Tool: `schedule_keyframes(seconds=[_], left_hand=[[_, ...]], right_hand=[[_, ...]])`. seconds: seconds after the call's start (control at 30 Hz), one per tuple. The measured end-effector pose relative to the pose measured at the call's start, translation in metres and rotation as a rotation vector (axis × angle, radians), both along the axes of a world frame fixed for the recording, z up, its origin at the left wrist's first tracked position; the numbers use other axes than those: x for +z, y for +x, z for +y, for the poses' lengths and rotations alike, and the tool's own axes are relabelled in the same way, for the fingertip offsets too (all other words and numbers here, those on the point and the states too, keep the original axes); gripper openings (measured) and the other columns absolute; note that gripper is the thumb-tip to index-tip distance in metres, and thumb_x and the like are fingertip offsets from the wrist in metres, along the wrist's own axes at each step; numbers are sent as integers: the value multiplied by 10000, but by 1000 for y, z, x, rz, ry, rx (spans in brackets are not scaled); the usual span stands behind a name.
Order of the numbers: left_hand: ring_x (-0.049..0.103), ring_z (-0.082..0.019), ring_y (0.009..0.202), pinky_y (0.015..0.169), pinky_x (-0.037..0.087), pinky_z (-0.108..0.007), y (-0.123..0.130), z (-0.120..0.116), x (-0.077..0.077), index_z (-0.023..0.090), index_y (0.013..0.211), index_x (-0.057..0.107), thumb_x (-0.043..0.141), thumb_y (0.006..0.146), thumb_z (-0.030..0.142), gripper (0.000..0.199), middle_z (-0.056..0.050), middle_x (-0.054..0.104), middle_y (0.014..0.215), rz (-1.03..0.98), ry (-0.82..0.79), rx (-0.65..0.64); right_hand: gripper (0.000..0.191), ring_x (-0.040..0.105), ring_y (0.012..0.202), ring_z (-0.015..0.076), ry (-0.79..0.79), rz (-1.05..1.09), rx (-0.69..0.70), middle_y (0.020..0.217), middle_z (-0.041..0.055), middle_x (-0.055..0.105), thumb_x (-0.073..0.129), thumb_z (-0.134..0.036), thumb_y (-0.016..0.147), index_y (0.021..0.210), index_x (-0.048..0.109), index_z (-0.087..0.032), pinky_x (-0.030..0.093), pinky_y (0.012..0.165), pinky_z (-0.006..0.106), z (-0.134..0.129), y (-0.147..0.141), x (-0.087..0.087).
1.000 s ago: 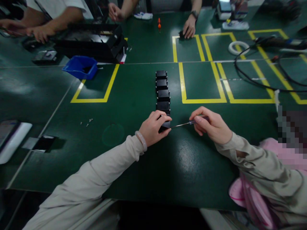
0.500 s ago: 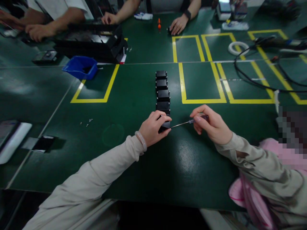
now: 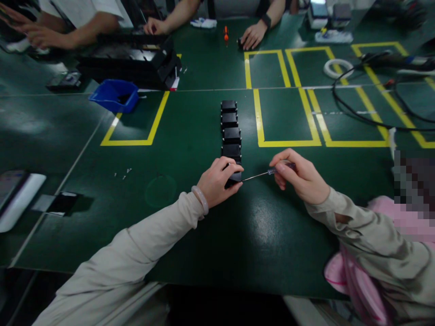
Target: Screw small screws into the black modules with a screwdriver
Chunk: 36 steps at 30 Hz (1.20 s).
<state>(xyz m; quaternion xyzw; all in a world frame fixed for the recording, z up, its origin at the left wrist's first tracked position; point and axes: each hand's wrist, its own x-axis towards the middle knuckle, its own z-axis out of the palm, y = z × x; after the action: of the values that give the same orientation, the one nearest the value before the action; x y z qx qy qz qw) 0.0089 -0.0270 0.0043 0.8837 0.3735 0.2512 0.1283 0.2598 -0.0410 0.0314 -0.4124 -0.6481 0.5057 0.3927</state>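
Note:
My left hand [image 3: 217, 181] grips a small black block [image 3: 234, 178] at the near end of a column of similar black blocks [image 3: 231, 134] on the green table. Small shiny pins or screws stick out at the sides of these blocks. In my right hand [image 3: 301, 176] is a thin screwdriver [image 3: 256, 176] with a clear and dark handle, pinched between thumb and fingers. Its tip meets the near right corner of the held block, beside my left thumb. Several tiny screws [image 3: 127, 172] lie on the table to the left.
A blue bin [image 3: 115, 96] stands at the back left, beside stacked black trays [image 3: 132, 63]. Across the table are two people's hands and an orange screwdriver [image 3: 226, 34]. Black cable [image 3: 360, 122] and a white ring [image 3: 338, 68] lie at the right. A phone-like object [image 3: 16, 194] lies far left.
The hands of the person at the far left have lifted and shifted left. My hands, the held block and the screwdriver show almost no movement.

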Motion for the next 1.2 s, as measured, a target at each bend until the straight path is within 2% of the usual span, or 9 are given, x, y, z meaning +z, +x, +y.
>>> schedule_keyframes(seconds=[0.2, 0.4, 0.63, 0.83, 1.03, 1.2], left_hand=[[554, -237, 1043, 910, 497, -393, 0, 0, -1, 175, 1127, 568, 633, 863, 244, 280, -95, 567, 1130, 4, 5, -8], [551, -234, 1035, 905, 499, -391, 0, 0, -1, 164, 1117, 572, 635, 860, 229, 273, -100, 569, 1121, -12, 19, -11], [555, -235, 1025, 901, 504, -402, 0, 0, 0, 173, 1118, 574, 633, 858, 229, 272, -98, 574, 1122, -8, -5, -3], [555, -238, 1030, 904, 507, -406, 0, 0, -1, 177, 1115, 577, 637, 852, 232, 275, -98, 576, 1125, -3, -12, 3], [551, -238, 1030, 904, 507, -406, 0, 0, 0, 169, 1117, 578, 637, 852, 228, 278, -102, 575, 1124, -2, -2, 1], [552, -236, 1030, 894, 511, -396, 0, 0, -1, 170, 1115, 579, 640, 851, 227, 276, -101, 574, 1125, -5, -10, -1]], right_hand=[[217, 436, 384, 58, -16, -41, -7, 504, -90, 438, 499, -383, 979, 907, 536, -181, 326, 396, 212, 0, 0, 0], [171, 476, 446, 71, -13, 11, 8, 549, -80, 486, 505, -360, 979, 989, 511, -189, 386, 435, 210, 0, -1, -1], [207, 440, 386, 60, -30, -24, -16, 495, -94, 439, 519, -386, 970, 912, 527, -187, 325, 391, 207, 0, -1, -1], [167, 487, 456, 72, -14, 15, 5, 557, -76, 489, 527, -362, 968, 958, 520, -195, 397, 441, 213, -2, -2, 0], [222, 432, 394, 62, -7, -54, -24, 512, -84, 446, 495, -395, 978, 902, 532, -190, 327, 394, 214, -2, -1, 1], [154, 479, 461, 75, 12, -22, -23, 568, -73, 483, 505, -355, 978, 974, 516, -201, 388, 445, 219, -2, -1, -1]])
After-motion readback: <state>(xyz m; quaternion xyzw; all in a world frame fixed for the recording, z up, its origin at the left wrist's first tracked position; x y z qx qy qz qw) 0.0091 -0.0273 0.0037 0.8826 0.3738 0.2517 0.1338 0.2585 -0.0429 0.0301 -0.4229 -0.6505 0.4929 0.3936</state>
